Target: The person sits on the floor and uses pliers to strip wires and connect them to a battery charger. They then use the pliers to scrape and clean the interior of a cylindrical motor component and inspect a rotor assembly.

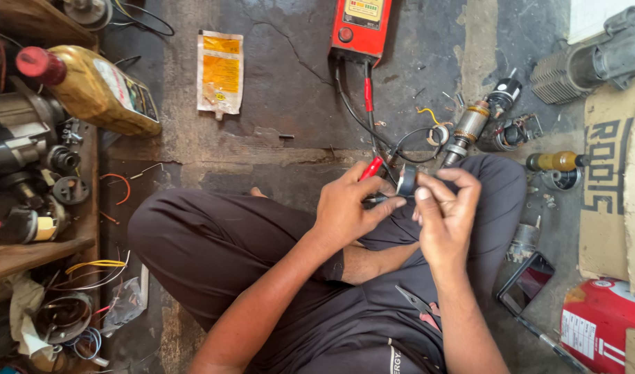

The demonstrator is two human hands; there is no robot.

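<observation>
floor point(289, 97): rough, cracked concrete, matt and stained, upper middle of the frame
tester point(359, 28): glossy red plastic casing, top centre
probe point(371, 168): smooth red plastic grip, in the left hand point(345, 208)
oil bottle point(89, 86): shiny amber plastic, red cap, upper left
armature point(468, 128): bare metal with copper windings, upper right
sachet point(219, 71): crinkled glossy foil-paper, top
trousers point(213, 242): matt dark cloth, centre
shelf point(26, 256): worn wood, left edge

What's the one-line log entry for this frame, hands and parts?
left hand: holds red probe and black probe | right hand: pinches small round metal part | probes at part | red tester on floor
</observation>
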